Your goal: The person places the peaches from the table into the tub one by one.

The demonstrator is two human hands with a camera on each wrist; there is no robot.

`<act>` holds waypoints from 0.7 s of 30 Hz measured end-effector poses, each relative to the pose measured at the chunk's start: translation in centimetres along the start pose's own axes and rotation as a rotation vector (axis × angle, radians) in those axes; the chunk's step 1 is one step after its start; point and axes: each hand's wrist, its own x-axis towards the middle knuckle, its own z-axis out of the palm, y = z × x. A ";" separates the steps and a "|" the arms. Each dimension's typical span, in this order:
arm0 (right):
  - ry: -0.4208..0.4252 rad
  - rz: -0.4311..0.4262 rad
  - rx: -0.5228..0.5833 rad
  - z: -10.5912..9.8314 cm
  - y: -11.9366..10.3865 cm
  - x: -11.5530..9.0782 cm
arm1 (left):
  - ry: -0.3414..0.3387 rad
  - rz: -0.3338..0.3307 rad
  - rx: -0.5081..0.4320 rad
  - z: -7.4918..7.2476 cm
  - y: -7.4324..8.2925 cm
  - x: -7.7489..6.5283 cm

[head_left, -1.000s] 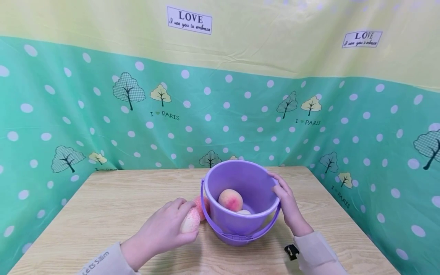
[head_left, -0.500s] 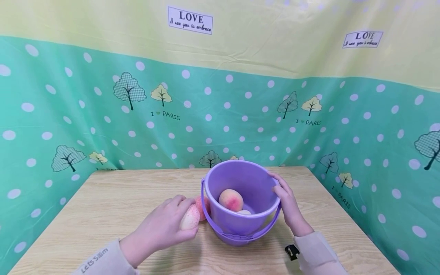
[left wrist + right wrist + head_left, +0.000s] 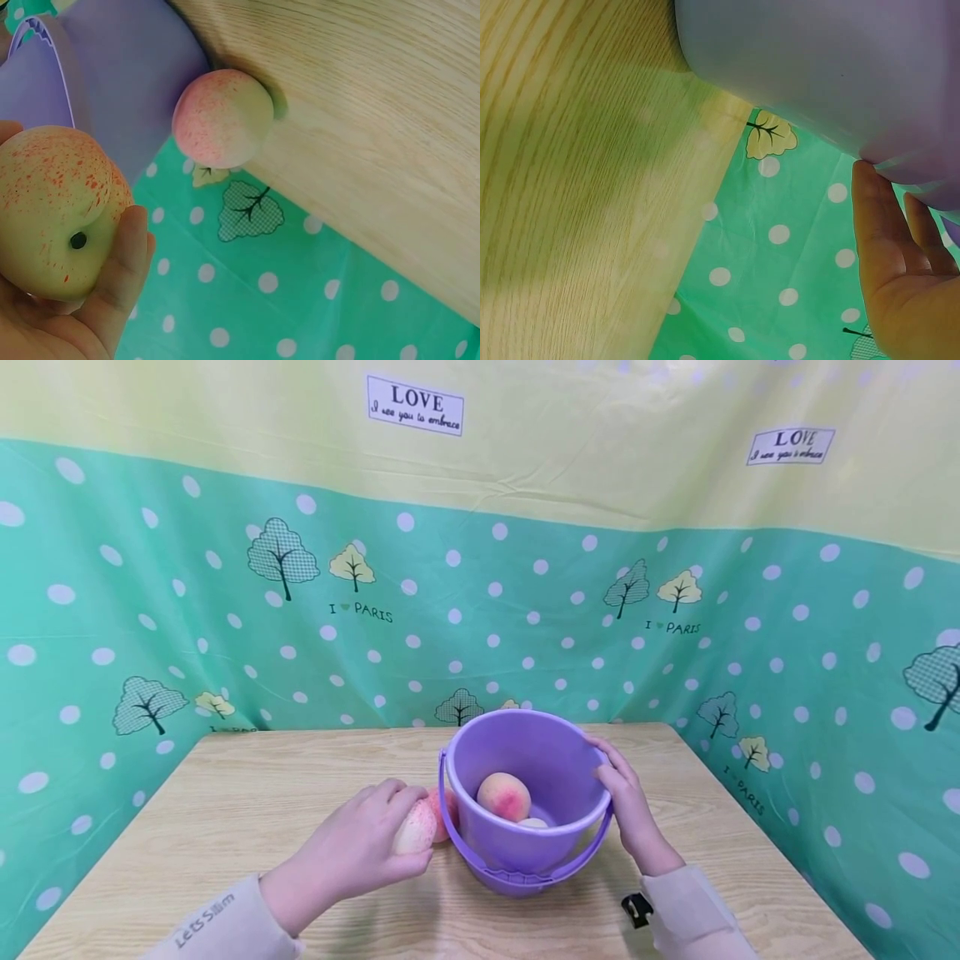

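My left hand (image 3: 356, 843) holds a pale peach with pink-red speckles (image 3: 416, 829), fingers and thumb curled round it; the left wrist view shows the dark stem pit of this peach (image 3: 56, 214). It is just left of the purple bucket (image 3: 517, 852). A second, pinker peach (image 3: 225, 118) sits on the table against the bucket's side. Inside the bucket lie a peach with a red blush (image 3: 503, 797) and a pale round thing (image 3: 534, 823), mostly hidden by the rim. My right hand (image 3: 630, 806) grips the bucket's right rim, fingers against the outer wall (image 3: 817, 67).
The wooden table (image 3: 300, 760) is enclosed by a green and yellow printed cloth (image 3: 480, 593) at the back and sides. The bucket's handle (image 3: 517, 881) hangs down on the near side. A small black clip-like piece (image 3: 637, 910) is by the right sleeve.
My left hand with its peach has tilted and shifted up very slightly. The bucket, the right hand and the other peaches have stayed in place.
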 end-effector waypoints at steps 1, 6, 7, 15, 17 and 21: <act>-0.001 -0.001 0.000 0.0 0.0 0.0 | 0.000 0.001 0.000 0.0 0.0 0.0; -0.004 -0.003 0.003 -0.1 0.0 0.0 | -0.001 0.004 0.000 -0.1 -0.1 0.2; -0.004 -0.002 0.002 -0.1 0.0 0.0 | -0.004 0.003 -0.001 -0.1 -0.1 0.3; -0.007 0.002 0.005 0.0 0.0 0.0 | -0.022 0.000 0.003 -0.5 0.0 0.6; -0.010 0.003 0.007 0.0 0.1 0.0 | -0.014 0.006 0.004 -0.5 0.0 0.7; -0.016 0.002 0.013 0.0 0.0 0.0 | -0.007 0.015 0.003 -0.5 0.0 0.8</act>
